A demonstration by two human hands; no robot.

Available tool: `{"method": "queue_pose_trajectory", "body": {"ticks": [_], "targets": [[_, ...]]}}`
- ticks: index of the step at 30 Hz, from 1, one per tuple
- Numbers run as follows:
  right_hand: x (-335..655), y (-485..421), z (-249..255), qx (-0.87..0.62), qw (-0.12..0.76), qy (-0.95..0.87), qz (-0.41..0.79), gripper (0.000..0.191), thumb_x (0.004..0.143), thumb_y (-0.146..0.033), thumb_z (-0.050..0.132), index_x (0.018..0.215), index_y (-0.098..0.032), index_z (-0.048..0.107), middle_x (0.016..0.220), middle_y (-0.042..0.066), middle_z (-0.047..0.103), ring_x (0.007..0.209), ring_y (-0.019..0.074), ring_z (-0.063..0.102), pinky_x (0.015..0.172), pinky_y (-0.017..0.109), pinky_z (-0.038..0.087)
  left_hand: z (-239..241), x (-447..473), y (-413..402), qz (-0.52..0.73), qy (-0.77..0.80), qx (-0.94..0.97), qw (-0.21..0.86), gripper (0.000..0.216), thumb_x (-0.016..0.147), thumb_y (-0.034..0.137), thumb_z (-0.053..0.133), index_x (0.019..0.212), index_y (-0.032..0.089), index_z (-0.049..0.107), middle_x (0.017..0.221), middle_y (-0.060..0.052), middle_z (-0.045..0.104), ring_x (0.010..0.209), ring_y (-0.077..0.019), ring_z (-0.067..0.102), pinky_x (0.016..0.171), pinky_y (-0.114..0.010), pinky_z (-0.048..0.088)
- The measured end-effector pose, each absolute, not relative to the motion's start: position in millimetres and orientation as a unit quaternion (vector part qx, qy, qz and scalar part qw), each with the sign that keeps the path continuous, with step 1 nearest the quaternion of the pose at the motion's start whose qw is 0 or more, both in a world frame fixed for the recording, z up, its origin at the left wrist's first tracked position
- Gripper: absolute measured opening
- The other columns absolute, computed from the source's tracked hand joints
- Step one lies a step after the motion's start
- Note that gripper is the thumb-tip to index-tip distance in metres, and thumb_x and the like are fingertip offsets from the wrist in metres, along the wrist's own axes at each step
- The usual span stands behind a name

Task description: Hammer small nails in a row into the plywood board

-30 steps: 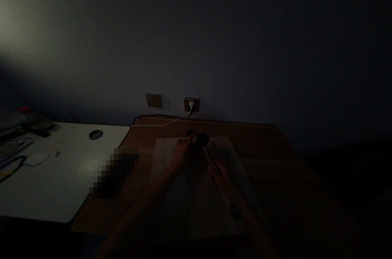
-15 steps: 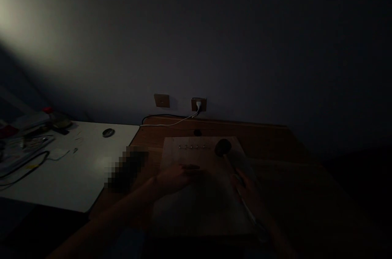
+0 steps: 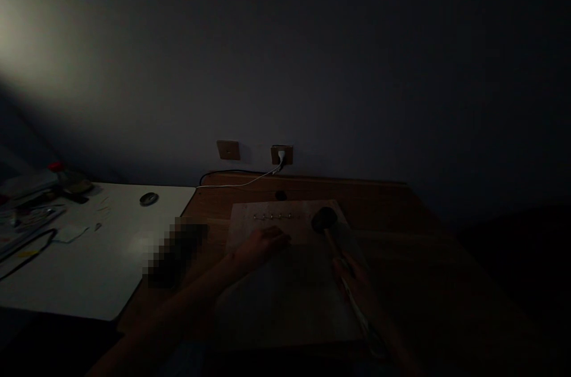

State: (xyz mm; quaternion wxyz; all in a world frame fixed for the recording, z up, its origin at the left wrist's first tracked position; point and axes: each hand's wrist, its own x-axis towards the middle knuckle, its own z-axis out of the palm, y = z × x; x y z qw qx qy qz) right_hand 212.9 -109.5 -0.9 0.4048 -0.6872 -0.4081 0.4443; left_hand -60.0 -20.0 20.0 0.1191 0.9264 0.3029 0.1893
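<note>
In the dim head view, the right hand [image 3: 352, 273] is wrapped around the handle of a mallet [image 3: 325, 221], its dark head over the far right corner of a wooden board [image 3: 285, 299] on the brown table [image 3: 401, 234]. The left hand [image 3: 261, 244] lies on the board holding nothing, fingers loosely spread, just below a row of small nails [image 3: 273, 217] near the far edge.

Two bare forearms in frame, no sleeves visible up to frame edge. Left hand [image 3: 261, 244] and right hand [image 3: 352, 273] ungloved. No rings, watch or wristband discernible. Scene very dark, finer detail on fingers not readable.
</note>
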Motion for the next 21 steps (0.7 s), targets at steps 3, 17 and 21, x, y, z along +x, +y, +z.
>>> {"method": "queue_pose_trajectory", "body": {"ticks": [3,17,21], "targets": [[211.1,-110.6,2.1,-0.687,0.395,-0.4,0.46,0.075,0.072,-0.07,0.063,0.127,-0.019,0.061,0.075,0.002,0.067,0.062,0.0201,0.062,0.053,0.03,0.047,27.8,-45.3,-9.5,0.184,0.337,0.902,0.197,0.018,0.098,0.018,0.049,0.099,0.017,0.067,0.095,-0.006,0.066,0.083,-0.0155,0.065,0.073,-0.024,0.048],[211.5,-110.8,2.6,-0.702,0.401,-0.394,0.437,0.079,0.071,-0.073,0.062,0.128,-0.018,0.062,0.101,0.008,0.071,0.086,0.0238,0.067,0.067,0.032,0.052,18.8,-14.2,18.8,0.274,0.396,0.837,0.261,0.026,0.079,0.002,0.06,0.096,0.018,0.071,0.095,-0.003,0.072,0.082,-0.0144,0.066,0.075,-0.023,0.049],[211.7,-110.8,4.8,-0.703,0.391,-0.383,0.454,0.084,0.071,-0.076,0.06,0.132,-0.018,0.059,0.107,0.011,0.071,0.09,0.0259,0.068,0.071,0.035,0.054,8.4,4.3,42.9,0.313,0.498,0.782,0.207,0.026,0.08,0.003,0.058,0.093,0.019,0.074,0.092,-0.004,0.075,0.088,-0.0174,0.066,0.083,-0.027,0.049]]}}
